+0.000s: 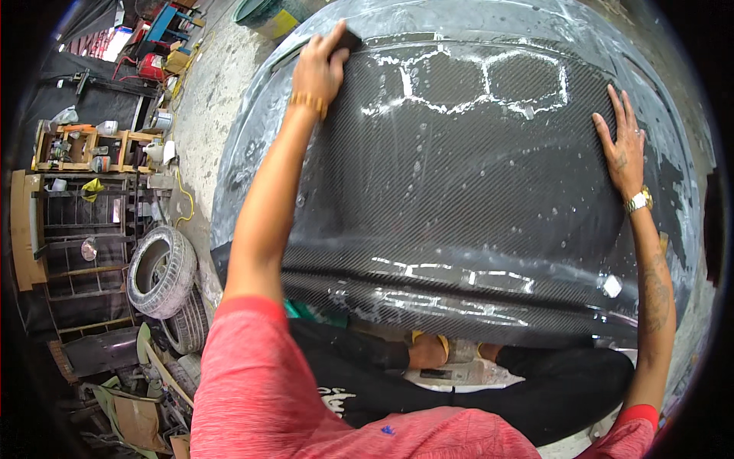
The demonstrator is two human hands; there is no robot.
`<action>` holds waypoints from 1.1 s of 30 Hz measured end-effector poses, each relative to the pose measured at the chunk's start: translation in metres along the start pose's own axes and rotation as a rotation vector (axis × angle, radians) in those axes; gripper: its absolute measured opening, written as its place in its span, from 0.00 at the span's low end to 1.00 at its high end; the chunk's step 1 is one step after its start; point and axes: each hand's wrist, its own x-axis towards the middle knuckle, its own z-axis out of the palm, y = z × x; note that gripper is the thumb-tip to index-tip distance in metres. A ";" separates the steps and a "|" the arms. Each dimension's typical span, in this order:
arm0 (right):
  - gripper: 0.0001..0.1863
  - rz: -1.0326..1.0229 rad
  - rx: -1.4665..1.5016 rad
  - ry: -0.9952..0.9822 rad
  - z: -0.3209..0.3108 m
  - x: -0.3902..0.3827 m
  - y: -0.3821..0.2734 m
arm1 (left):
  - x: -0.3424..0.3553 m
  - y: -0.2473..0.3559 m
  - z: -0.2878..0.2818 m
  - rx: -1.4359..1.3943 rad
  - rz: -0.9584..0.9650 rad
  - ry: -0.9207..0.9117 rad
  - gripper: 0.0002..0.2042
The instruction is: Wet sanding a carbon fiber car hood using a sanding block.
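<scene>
A large car hood (459, 183) with a glossy black carbon-fibre weave lies in front of me, wet with scattered droplets. Grey, cloudy patches cover its border, and hexagonal light reflections shine on it. At its far left, my left hand (319, 67) is closed around a small black sanding block (349, 41) that rests against the surface. The palm hides part of the block. Over on the right side, my right hand (627, 149) lies flat on the hood with the fingers stretched out and nothing in it.
Stacked tyres (162, 271) stand on the floor to the left, beside a metal rack. A wooden shelf (95, 149) holds cans and bottles. Beyond the hood's far left edge is a green bin (267, 17). A yellow cord (183, 199) runs along the floor.
</scene>
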 end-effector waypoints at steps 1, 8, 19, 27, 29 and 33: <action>0.38 0.006 0.014 -0.005 -0.002 0.000 0.000 | 0.017 -0.003 0.009 -0.074 -0.094 0.076 0.27; 0.36 0.008 -0.076 0.000 0.005 0.001 0.002 | -0.171 0.069 -0.100 -0.115 -0.004 -0.219 0.31; 0.36 -0.019 0.032 0.022 -0.001 0.003 -0.002 | -0.001 -0.023 0.009 -0.084 -0.172 0.057 0.28; 0.38 -0.002 -0.004 0.006 0.001 0.001 -0.003 | -0.185 0.117 -0.103 -0.159 0.009 -0.304 0.31; 0.38 -0.040 0.006 0.064 0.003 0.000 -0.002 | -0.212 0.134 -0.116 -0.244 0.141 -0.202 0.28; 0.37 -0.069 0.014 0.085 0.003 0.000 0.001 | -0.121 0.093 -0.056 -0.035 0.103 -0.215 0.30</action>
